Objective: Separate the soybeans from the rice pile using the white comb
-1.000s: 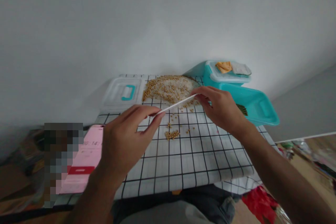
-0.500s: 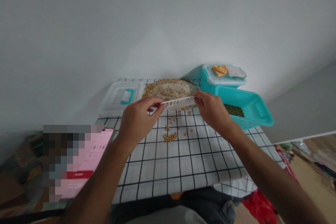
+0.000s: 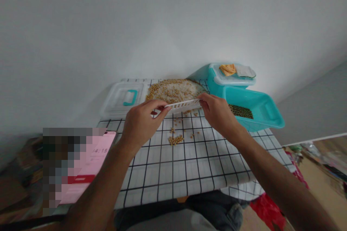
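Observation:
A white slotted plastic basket (image 3: 184,106) is held between my two hands over the table. My left hand (image 3: 145,121) pinches its left end between thumb and fingers. At the right end, my right hand (image 3: 218,112) grips the rim the same way. Just behind the basket lies a wide heap of rice mixed with yellow beans (image 3: 176,91). A small cluster of soybeans (image 3: 176,140) rests on the cloth nearer to me, with several loose ones scattered between. What the basket holds, if anything, is hard to make out.
A teal bin (image 3: 265,110) with green beans stands at the right. Behind it is a lidded teal box (image 3: 230,75) with folded cloths (image 3: 227,69) on top. A clear lid with a teal handle (image 3: 116,99) lies at left, and a pink phone (image 3: 92,162) is at the near left.
The view has shifted very slightly. Both hands keep their hold on the basket, nearly in the same place.

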Motion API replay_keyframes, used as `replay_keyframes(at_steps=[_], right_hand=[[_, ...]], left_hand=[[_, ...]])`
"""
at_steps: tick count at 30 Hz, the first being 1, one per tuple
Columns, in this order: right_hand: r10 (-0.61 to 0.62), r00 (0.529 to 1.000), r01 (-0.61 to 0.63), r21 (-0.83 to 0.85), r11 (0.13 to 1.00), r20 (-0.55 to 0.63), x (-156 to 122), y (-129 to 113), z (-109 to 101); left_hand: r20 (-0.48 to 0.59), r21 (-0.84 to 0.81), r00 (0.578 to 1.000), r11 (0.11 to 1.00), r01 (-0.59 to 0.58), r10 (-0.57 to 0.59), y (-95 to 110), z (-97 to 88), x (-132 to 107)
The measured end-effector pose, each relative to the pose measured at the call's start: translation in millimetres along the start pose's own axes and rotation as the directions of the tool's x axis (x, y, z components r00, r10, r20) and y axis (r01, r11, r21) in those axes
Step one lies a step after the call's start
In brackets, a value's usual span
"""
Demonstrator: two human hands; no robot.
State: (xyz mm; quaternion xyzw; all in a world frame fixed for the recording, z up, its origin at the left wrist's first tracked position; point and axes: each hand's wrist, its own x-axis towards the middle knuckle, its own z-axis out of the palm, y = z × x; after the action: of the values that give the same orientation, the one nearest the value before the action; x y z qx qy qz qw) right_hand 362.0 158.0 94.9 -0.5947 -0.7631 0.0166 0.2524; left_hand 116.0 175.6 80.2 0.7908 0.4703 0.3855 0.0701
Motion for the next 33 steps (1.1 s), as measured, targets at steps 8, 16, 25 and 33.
replay_keyframes(at_steps=[8,16,25,33], right_hand=[[0.016,1.000,-0.016,-0.006,1.000,0.014,-12.5,-8.1,-7.2],[0.020,1.000,-0.020,-0.017,1.000,-0.001,-16.6,-11.3,-8.5],[0.044,0.999,-0.044,-0.064,0.997,-0.003,-15.5,-8.5,1.2],[0.051,0.999,-0.050,-0.035,0.998,0.014,-26.5,-17.2,-4.6]], left_hand=[[0.013,-0.009,1.000,1.000,-0.004,0.005,2.1,-4.9,-6.6],[0.016,0.015,1.000,1.000,-0.026,0.025,2.8,-8.7,-4.1],[0.046,0.009,0.999,1.000,-0.012,0.011,-4.1,-0.7,1.1],[0.062,0.021,0.997,0.999,-0.038,0.036,-5.9,-8.5,-9.9]])
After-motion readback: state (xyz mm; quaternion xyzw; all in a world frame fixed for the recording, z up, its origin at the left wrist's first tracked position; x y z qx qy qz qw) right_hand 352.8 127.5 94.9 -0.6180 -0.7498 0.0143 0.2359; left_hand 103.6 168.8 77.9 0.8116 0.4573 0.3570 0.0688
